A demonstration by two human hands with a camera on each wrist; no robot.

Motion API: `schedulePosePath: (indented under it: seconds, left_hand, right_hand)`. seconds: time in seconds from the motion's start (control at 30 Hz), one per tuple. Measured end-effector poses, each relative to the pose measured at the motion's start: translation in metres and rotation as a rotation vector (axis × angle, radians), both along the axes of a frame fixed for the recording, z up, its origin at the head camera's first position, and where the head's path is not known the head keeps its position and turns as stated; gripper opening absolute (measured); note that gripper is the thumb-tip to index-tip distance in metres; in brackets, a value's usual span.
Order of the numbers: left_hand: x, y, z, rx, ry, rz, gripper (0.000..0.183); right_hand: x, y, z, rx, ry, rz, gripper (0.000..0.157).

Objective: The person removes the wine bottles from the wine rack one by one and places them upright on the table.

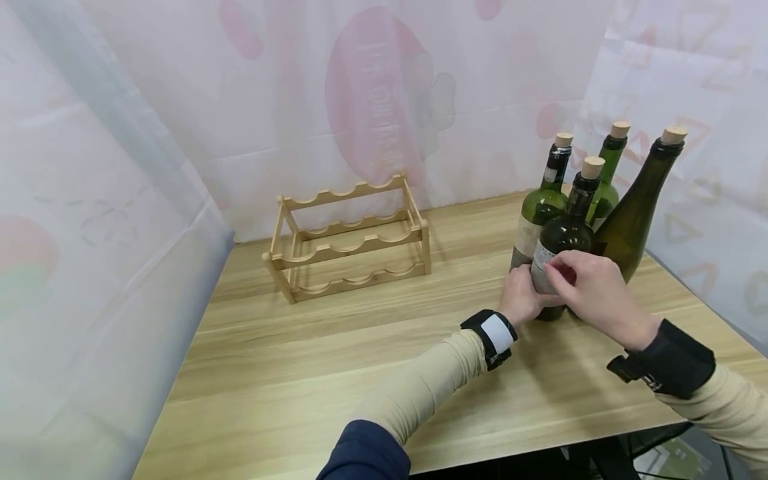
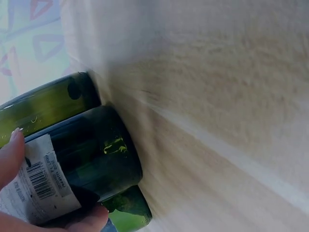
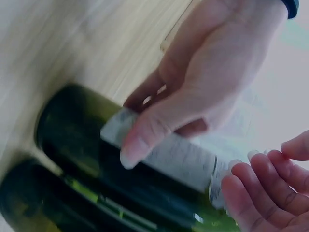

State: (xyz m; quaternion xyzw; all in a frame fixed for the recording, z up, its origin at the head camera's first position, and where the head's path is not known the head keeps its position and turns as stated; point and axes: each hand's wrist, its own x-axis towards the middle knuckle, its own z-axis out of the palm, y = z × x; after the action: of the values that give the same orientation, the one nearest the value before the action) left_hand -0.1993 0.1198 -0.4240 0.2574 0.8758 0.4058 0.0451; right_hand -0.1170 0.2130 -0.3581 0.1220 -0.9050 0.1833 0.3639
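Observation:
A dark green wine bottle (image 1: 566,233) with a cork and a pale label stands upright at the front of a group of bottles. My left hand (image 1: 521,293) grips its lower body. Thumb and fingers lie along both sides of the barcoded label (image 2: 41,179) in the left wrist view. Close in front of the same bottle is my right hand (image 1: 597,293), loosely bent, its fingertips (image 3: 231,186) right at the upper end of the label in the right wrist view. Nothing shows between its thumb and fingers.
Behind the front bottle stand a green bottle (image 1: 540,207) on the left, another green bottle (image 1: 609,190) at the back and a taller olive bottle (image 1: 636,207) on the right, all corked. A wooden bottle rack (image 1: 348,250) stands on the wooden table (image 1: 312,373) further left. Printed curtains (image 1: 288,100) surround the table.

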Motion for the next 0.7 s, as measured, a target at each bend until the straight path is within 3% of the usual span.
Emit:
schedulePosePath:
  seconds: [0.17,0.27,0.43,0.7]
  left_hand:
    - [-0.005,-0.016,-0.002,0.097,-0.107,-0.063,0.049]
    - [-0.008,-0.030,-0.002,0.081,-0.153,-0.029,0.054]
    - [-0.010,-0.052,0.001,-0.108,-0.114,0.039,0.070]
    - [-0.008,-0.090,0.000,-0.146,-0.039,0.024,0.068]
  right_hand:
    - [-0.007,-0.012,-0.009,-0.029,-0.011,0.039,0.006]
    - [-0.010,-0.019,-0.017,-0.028,-0.019,0.047,0.007]
    - [-0.013,-0.027,-0.028,-0.006,-0.036,0.053,0.004]
    - [-0.019,-0.033,-0.040,-0.001,-0.117,0.049,0.006]
